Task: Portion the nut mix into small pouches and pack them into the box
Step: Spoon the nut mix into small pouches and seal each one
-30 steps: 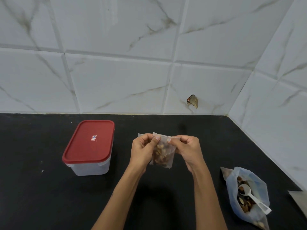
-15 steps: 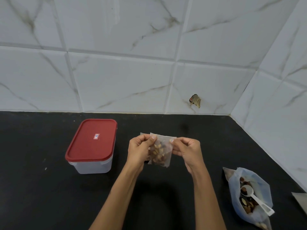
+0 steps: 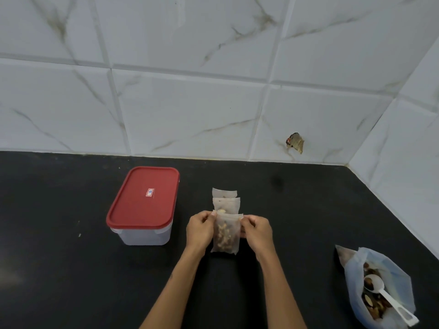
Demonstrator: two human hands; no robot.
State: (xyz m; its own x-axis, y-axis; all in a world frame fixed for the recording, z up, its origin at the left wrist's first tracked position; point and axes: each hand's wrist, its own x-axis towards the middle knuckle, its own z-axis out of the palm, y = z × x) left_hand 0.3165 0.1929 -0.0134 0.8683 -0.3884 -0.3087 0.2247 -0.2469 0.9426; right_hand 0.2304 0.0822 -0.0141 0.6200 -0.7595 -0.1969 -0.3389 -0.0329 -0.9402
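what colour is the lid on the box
Red, with a small white label in the middle; the lid shows clearly in the head view.

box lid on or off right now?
On. The red lid sits flat over the whole top of the box, with no gap showing at its rim; no pouch is inside yet that can be seen.

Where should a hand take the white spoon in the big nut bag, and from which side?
Take the white spoon by its handle end, coming from the near right. That end sticks out over the rim of the nut bag, while the bowl lies on the nuts.
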